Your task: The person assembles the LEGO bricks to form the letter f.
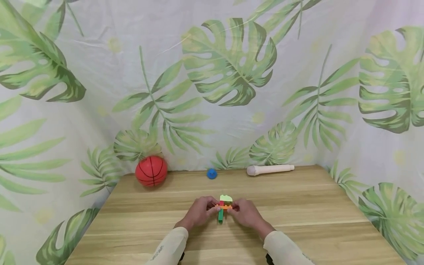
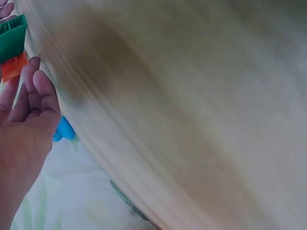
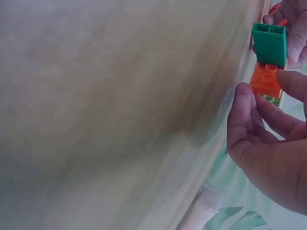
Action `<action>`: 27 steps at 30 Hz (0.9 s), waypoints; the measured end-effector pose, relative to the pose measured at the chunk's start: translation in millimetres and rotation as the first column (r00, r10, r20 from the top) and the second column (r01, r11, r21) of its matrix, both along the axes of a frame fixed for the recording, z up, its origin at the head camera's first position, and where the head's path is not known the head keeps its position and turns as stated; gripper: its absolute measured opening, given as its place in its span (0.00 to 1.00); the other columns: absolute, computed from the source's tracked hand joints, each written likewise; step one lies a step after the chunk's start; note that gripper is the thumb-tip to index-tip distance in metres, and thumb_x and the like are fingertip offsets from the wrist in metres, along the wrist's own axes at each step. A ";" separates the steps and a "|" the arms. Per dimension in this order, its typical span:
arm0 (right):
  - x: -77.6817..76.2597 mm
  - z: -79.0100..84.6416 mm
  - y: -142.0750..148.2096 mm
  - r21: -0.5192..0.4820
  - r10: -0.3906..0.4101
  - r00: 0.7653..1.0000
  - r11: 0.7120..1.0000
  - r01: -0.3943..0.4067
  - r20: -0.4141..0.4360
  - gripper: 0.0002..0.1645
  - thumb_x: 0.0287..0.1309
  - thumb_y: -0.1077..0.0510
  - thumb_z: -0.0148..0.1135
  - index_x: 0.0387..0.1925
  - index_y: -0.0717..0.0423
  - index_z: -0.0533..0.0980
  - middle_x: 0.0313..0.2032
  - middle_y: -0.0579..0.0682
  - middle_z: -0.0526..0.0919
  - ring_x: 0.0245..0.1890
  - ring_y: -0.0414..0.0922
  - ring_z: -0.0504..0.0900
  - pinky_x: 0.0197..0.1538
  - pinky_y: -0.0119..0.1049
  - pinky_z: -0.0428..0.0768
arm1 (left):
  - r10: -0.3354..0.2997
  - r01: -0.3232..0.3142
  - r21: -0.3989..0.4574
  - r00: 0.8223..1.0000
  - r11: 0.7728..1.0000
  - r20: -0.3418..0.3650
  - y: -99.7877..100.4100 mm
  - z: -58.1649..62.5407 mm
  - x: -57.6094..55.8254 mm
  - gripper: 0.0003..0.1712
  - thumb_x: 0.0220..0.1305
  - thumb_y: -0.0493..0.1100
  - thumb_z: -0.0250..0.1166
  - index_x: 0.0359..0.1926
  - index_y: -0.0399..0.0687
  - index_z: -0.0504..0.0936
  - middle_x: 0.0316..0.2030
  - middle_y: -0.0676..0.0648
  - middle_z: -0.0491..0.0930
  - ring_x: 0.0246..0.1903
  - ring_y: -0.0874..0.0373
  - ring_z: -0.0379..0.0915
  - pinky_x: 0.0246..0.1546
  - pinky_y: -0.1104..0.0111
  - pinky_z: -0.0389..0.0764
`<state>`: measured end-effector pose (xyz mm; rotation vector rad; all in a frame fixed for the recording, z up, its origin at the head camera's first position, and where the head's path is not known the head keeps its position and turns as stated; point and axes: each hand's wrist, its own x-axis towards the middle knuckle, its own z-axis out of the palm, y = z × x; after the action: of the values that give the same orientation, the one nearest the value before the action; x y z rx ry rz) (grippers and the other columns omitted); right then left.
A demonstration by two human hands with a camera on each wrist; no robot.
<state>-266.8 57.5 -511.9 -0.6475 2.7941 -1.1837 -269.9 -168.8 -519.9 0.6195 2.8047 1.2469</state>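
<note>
Between both hands, near the middle of the table, is a small assembly of toy building blocks [image 1: 226,198]. A light green rounded block tops it, with red below. An orange block [image 3: 266,80] runs across the middle, and a long green block [image 3: 271,45] points down from it, its hollow underside showing in the right wrist view. My left hand [image 1: 201,211] pinches the assembly's left side with thumb and fingers. On the other side, my right hand [image 1: 246,212] pinches the orange block's right end. The fingers partly cover the blocks.
Along the table's back edge lie a red ball with black lines [image 1: 151,171], a small blue toy piece [image 1: 212,173] and a pale toy microphone [image 1: 271,169]. A leaf-patterned cloth [image 1: 232,121] hangs behind the wooden table [image 1: 298,206].
</note>
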 end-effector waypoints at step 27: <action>2.4 -4.8 -4.4 -0.031 -0.009 0.996 0.999 0.012 0.085 0.07 0.71 0.59 0.69 0.34 0.58 0.85 0.24 0.42 0.76 0.25 0.38 0.70 0.28 0.28 0.67 | 0.012 -0.012 -0.007 0.998 1.000 0.068 2.3 3.9 10.8 0.09 0.74 0.44 0.70 0.42 0.41 0.87 0.36 0.48 0.86 0.33 0.62 0.74 0.34 0.74 0.77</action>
<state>-264.4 53.0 -516.8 -0.5718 2.7178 -1.2291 -259.1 -166.5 -516.0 0.5499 2.7599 1.2360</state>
